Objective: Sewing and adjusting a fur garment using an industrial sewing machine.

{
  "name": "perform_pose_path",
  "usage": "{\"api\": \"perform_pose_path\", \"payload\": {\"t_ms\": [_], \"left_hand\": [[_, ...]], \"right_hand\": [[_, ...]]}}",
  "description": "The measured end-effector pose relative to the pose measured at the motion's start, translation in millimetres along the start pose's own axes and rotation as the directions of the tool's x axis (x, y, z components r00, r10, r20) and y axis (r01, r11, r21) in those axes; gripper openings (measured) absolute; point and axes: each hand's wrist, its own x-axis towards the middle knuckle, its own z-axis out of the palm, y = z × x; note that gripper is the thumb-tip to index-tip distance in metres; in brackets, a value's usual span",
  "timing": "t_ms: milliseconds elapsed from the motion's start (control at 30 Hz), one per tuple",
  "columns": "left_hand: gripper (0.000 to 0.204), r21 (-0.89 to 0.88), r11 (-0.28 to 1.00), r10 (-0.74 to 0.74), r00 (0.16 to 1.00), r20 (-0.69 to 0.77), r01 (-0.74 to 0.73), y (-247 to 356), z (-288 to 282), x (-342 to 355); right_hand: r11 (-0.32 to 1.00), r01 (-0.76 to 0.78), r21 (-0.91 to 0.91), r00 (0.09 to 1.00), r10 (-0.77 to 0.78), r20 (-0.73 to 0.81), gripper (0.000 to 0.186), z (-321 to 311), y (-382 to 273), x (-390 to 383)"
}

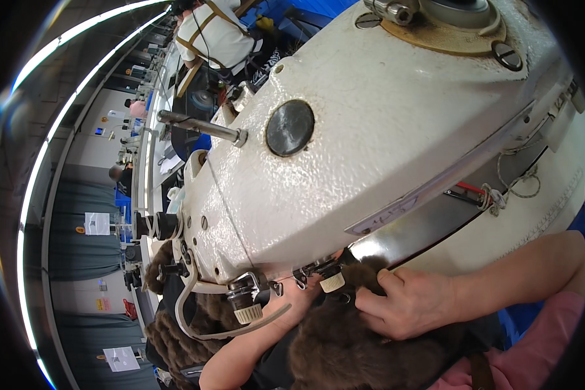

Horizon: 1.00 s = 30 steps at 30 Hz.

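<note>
Just below the front end of a white sewing machine [318, 175], toward the lower right of the view, the right hand [409, 302] pinches brown fur [370, 351], its thumb and bent forefinger closed on a tuft and the other fingers curled in against the pile. The fur hangs down from this grip across the lower middle of the view, beside black fabric [276, 361]. The left hand [299, 292] reaches up under the machine from the lower edge; its fingers are largely hidden behind the metal fittings, so I cannot tell whether they grasp anything or lie loose. Where the material meets the machine's working parts is hidden too.

Two ribbed, cream-coloured knobs [247, 315] sit at the machine's lower end, one in front of the left wrist, the other near the right hand's fur. A curved metal bar [187, 309] bends around to the left, in front of more brown fur [188, 335], in ridged rows. Farther off, a person in a white top [214, 36] is cut off by the upper edge, and the distant workstations are too small to make out.
</note>
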Motion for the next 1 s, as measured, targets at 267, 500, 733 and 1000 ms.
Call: {"api": "perform_pose_path", "payload": {"t_ms": [267, 500, 733, 1000], "left_hand": [[0.056, -0.073, 0.977, -0.187, 0.969, 0.163, 0.201, -14.8, 5.4, -16.4], [0.056, 0.018, 1.0, 0.01, 0.994, 0.107, -0.012, 6.1, -27.4, 12.9], [0.058, -0.162, 0.98, -0.098, 0.988, 0.121, 0.117, -1.1, -17.2, 5.1], [0.061, -0.239, 0.963, -0.07, 0.973, 0.218, 0.123, -4.9, -19.4, -0.5]], "right_hand": [[1.0, -0.023, -0.015, 0.999, 0.023, 0.037, 0.016, -4.0, 2.6, 4.1], [0.999, -0.027, -0.025, 0.999, 0.028, 0.035, 0.018, -4.3, 5.1, 2.6], [0.997, -0.062, -0.047, 0.998, 0.063, 0.016, 0.018, -2.9, 3.3, 1.4], [0.993, -0.09, -0.076, 0.996, 0.089, -0.008, 0.019, 1.5, 0.5, 2.3]]}}
